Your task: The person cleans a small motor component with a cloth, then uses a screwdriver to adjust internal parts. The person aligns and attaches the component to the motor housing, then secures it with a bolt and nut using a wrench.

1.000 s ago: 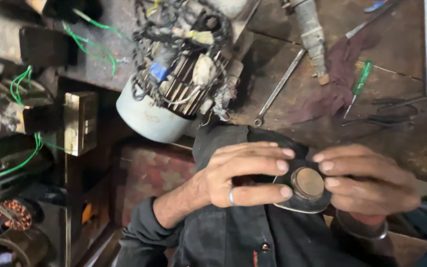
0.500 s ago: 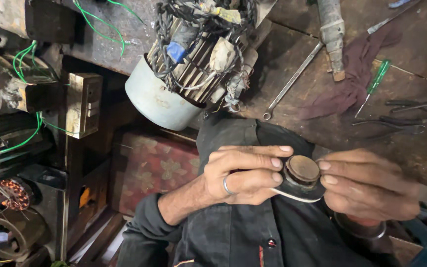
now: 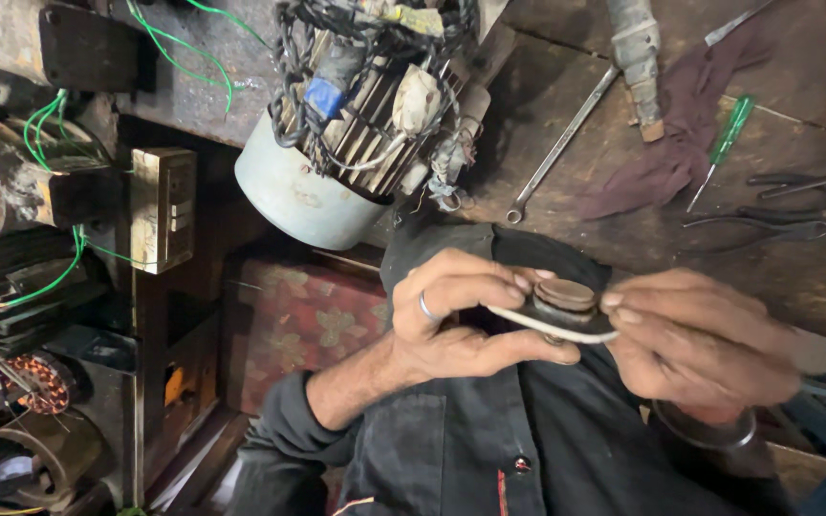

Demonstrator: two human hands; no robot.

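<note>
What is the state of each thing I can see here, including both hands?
Left hand: closed on the round disc part, ring on one finger.
Right hand: closed on the same part from the other side.
Round disc part: held tilted between both hands, above the lap.
Motor winding: lying on its side, wires exposed.
Wrench: lying flat on the bench.
Green screwdriver: lying on the bench, untouched.

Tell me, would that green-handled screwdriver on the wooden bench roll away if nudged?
Probably a little: the green-handled screwdriver has a slim, roundish handle and a thin straight shaft. It likely feels light and stiff. The crumpled maroon rag beside it might stop it.
</note>
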